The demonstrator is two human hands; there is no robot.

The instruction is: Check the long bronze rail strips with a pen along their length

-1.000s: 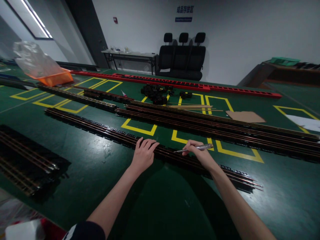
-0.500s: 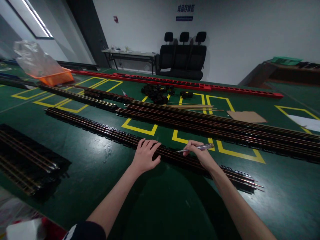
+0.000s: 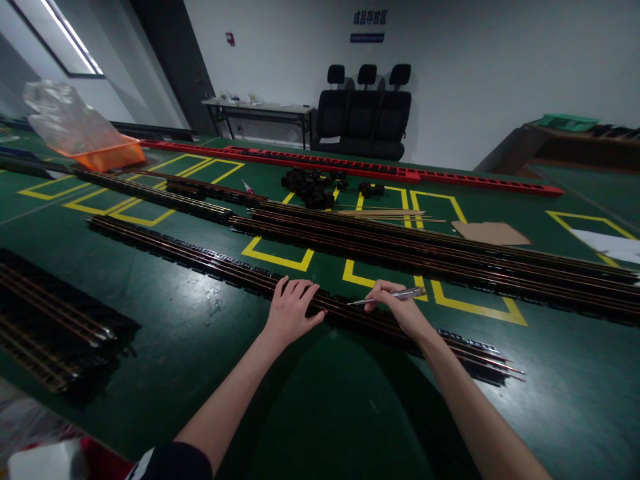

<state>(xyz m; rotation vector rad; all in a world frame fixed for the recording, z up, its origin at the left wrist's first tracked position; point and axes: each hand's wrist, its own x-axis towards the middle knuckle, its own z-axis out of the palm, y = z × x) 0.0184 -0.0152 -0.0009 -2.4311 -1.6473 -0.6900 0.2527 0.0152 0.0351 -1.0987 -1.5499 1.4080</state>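
A long black strip with copper-coloured rods (image 3: 210,258) runs slantwise across the green table before me. My left hand (image 3: 293,310) rests across its middle, fingers spread over the top and thumb stretched out along the near side. In my right hand (image 3: 395,303), closed in a pen-like grip, is a slim pointed tool with a metal shaft and silvery handle (image 3: 413,293). Its tip points left and meets or hovers just over the strip, between my hands; I cannot tell which. Bare rod ends stick out at the strip's right end.
Beyond lie more long rodded strips (image 3: 400,243), a heap of black parts (image 3: 307,187), thin wooden sticks (image 3: 380,214), cardboard (image 3: 491,233) and a red rail (image 3: 330,164). At left are shorter strips (image 3: 55,293) and an orange basket (image 3: 113,155) with a plastic bag.
My left thumb has stretched slightly to the right along the strip. My right hand and its tool hold almost the same place. The whole view has shifted slightly.
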